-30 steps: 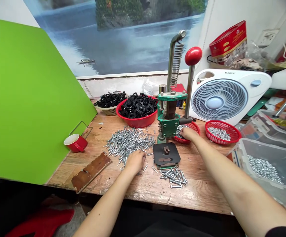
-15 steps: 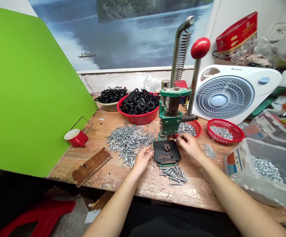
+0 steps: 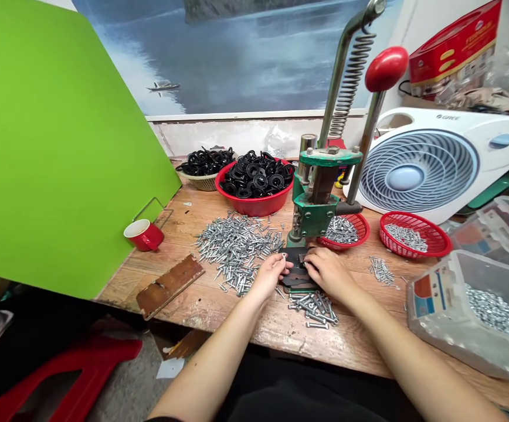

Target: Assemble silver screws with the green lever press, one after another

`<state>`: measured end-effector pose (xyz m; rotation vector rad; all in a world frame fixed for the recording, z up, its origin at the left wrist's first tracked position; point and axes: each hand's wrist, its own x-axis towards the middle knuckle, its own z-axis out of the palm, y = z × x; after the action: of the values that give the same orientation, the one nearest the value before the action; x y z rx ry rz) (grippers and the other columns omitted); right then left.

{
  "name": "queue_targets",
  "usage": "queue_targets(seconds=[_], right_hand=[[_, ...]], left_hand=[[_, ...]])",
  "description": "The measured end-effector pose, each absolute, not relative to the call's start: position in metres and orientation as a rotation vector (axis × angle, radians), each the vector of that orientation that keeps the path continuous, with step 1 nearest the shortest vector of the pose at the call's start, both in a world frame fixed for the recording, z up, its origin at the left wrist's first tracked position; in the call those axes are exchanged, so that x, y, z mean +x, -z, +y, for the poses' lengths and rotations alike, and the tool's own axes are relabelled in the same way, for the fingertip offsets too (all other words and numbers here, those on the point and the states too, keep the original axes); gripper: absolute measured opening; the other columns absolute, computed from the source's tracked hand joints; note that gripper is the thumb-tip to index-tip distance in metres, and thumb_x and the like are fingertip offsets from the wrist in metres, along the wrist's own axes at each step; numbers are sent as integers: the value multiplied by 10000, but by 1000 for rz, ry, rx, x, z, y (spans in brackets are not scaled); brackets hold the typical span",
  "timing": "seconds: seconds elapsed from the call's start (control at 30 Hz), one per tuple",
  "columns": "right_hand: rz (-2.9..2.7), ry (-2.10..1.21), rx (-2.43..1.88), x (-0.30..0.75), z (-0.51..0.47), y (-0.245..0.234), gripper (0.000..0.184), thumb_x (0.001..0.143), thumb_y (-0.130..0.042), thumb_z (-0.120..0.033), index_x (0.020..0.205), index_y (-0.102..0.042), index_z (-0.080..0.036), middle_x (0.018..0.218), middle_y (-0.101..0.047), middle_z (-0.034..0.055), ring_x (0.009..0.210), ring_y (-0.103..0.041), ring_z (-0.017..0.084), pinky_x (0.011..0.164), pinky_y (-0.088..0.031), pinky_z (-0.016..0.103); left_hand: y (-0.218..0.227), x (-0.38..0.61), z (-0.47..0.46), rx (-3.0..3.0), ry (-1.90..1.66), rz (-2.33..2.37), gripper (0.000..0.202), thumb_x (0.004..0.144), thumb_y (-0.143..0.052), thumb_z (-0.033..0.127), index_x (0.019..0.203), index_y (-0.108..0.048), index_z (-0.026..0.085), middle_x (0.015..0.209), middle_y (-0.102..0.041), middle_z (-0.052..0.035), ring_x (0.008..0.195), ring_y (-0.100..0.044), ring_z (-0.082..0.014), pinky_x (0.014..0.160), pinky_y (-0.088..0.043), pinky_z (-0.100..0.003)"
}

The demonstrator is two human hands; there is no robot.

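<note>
My left hand [image 3: 272,274] pinches a small silver eye bolt [image 3: 284,257], its ring end up, at the left side of the black base plate [image 3: 293,272] of a green hand press [image 3: 318,215]. Over the plate's right side, my right hand [image 3: 330,273] has its fingers closed at the small metal block in the middle; what they hold is hidden. Left of the press lies a large heap of silver eye bolts [image 3: 237,246]. In front of the plate is a smaller pile of bolts [image 3: 314,308], near both hands.
Red baskets of metal parts [image 3: 346,230] [image 3: 413,235] and a clear plastic bin [image 3: 434,328] stand right. Behind are a red bowl [image 3: 257,205] of black rings and a white fan [image 3: 413,170]. A red mug [image 3: 144,237] and wooden board [image 3: 170,286] lie left. The press lever [image 3: 366,146] rises above.
My right hand has moved left from the plate's right edge to the metal block in its middle. My left hand has risen slightly, with an eye bolt now showing in its fingertips. The view has shifted.
</note>
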<state>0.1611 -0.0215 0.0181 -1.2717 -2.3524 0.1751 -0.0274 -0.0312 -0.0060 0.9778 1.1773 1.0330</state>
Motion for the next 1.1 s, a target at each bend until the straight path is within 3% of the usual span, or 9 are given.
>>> queue_targets(seconds=[0.33, 0.6, 0.9, 1.1], right_hand=[[-2426, -103, -1256, 163, -19, -17, 247, 872, -379, -280, 1037, -556, -232, 1065, -546, 57, 1003, -465, 195, 879, -387, 357], [-2333, -238, -1291, 159, -18, 1, 275, 870, -349, -235, 1098, -499, -202, 1181, -501, 48, 1088, -460, 182, 930, -391, 352], [-2246, -373, -1276, 156, -17, 6, 294, 832, -373, -194, 1110, -470, -185, 1161, -507, 63, 1076, -473, 171, 934, -394, 341], [-2059, -480, -1388, 146, -13, 12, 413, 759, -428, -181, 1170, -414, -146, 1156, -506, 96, 1065, -490, 191, 925, -404, 351]], left_hand=[[-1, -19, -23, 1074, -1055, 1219, 326, 735, -568, 373, 957, -596, 135, 960, -659, -83, 764, -572, -132, 606, -396, -213], [-2, -9, -18, 913, -1078, 990, 320, 719, -610, 381, 918, -620, 130, 892, -663, -68, 595, -521, -55, 502, -357, -147], [-3, -6, -14, 721, -1067, 970, 343, 714, -626, 363, 952, -623, 115, 890, -663, -96, 572, -542, -49, 480, -398, -131], [-4, -1, -11, 807, -1089, 948, 336, 684, -654, 347, 929, -629, 118, 874, -658, -71, 572, -530, -41, 482, -377, -122]])
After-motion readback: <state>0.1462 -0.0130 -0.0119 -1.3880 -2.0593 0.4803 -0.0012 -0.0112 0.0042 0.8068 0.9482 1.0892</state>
